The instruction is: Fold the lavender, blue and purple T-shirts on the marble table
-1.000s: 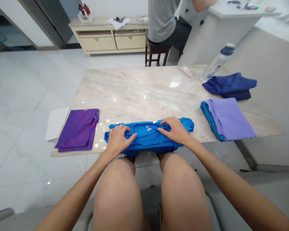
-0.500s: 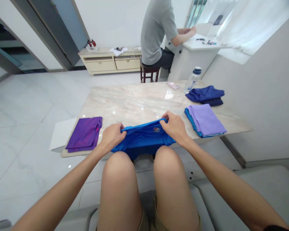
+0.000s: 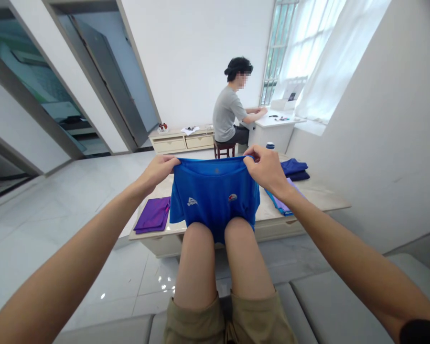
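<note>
A blue T-shirt (image 3: 215,196) hangs upright in front of my knees, its neckline at the top and two small logos on its chest. My left hand (image 3: 162,168) pinches it at one shoulder, and my right hand (image 3: 267,168) pinches the other. Between them the top edge is stretched nearly straight. The lower part of the shirt drops behind my knees and is hidden there. To the left on the table lies a folded purple garment (image 3: 153,214). Beyond my right wrist, a lilac and blue folded pile (image 3: 279,199) is partly covered by my arm.
The low marble-topped table (image 3: 318,200) stands before me. Folded navy clothes (image 3: 294,168) and a bottle, its cap (image 3: 270,145) showing, are at its right. A person in a grey shirt (image 3: 227,114) sits at a white desk (image 3: 275,131). A grey sofa (image 3: 329,306) is under me.
Both hands have lifted the blue T-shirt, which was bunched low at the table edge and now hangs opened out with its front showing. My view has tilted up.
</note>
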A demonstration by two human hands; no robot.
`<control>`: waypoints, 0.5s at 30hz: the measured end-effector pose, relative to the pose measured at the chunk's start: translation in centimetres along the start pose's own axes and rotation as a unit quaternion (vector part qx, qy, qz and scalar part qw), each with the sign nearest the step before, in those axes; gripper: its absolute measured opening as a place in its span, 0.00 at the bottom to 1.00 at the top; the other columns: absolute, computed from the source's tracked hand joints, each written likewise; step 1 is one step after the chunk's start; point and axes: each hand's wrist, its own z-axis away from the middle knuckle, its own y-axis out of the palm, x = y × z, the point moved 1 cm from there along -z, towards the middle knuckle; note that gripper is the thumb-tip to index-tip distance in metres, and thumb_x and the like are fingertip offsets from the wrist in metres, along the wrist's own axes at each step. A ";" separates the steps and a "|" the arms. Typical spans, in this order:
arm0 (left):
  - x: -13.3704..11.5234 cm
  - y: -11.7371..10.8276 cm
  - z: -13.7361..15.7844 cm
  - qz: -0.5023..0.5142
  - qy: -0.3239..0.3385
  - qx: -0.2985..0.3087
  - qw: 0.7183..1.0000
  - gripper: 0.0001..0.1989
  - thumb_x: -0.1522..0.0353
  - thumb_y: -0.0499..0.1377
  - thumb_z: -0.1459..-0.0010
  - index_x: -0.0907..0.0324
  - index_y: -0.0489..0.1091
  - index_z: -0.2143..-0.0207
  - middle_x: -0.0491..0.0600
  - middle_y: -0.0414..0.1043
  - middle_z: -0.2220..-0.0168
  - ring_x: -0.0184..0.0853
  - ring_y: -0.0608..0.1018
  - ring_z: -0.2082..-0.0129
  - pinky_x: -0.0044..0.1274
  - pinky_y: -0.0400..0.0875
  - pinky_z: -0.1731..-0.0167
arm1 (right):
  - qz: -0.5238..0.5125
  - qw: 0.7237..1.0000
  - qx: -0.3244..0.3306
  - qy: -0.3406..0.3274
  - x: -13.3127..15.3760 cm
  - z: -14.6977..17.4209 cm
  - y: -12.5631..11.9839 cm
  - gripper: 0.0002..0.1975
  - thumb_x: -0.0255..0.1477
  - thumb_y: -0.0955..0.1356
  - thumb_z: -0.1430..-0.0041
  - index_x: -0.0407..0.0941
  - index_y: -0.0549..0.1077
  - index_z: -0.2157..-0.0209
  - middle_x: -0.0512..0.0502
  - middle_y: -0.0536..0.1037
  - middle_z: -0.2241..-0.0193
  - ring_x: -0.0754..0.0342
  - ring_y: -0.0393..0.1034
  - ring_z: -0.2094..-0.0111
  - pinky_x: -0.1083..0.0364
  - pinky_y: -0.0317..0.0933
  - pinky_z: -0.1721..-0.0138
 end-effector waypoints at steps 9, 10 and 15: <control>-2.6 -1.7 3.0 -0.034 0.130 0.007 0.991 0.22 0.47 0.59 0.35 0.57 0.75 0.63 0.48 0.75 0.67 0.40 0.76 0.62 0.26 0.72 0.62 | -0.037 0.980 0.170 0.094 0.8 -0.6 -0.8 0.12 0.38 0.65 0.30 0.48 0.74 0.66 0.48 0.77 0.73 0.49 0.70 0.68 0.53 0.63 0.66; -2.5 -1.8 3.4 -0.055 0.147 0.000 0.988 0.23 0.47 0.58 0.34 0.57 0.74 0.64 0.48 0.74 0.67 0.39 0.75 0.63 0.26 0.71 0.63 | -0.036 0.976 0.197 0.084 0.8 -0.2 -0.6 0.13 0.39 0.64 0.28 0.49 0.73 0.67 0.48 0.77 0.72 0.49 0.70 0.68 0.53 0.63 0.66; -1.8 -2.4 4.8 -0.145 0.165 0.062 0.974 0.25 0.44 0.63 0.37 0.57 0.74 0.70 0.47 0.73 0.71 0.37 0.73 0.67 0.25 0.68 0.66 | -0.028 0.970 0.234 0.056 -0.1 1.0 -0.4 0.16 0.37 0.61 0.25 0.48 0.70 0.68 0.48 0.80 0.67 0.48 0.73 0.63 0.53 0.65 0.61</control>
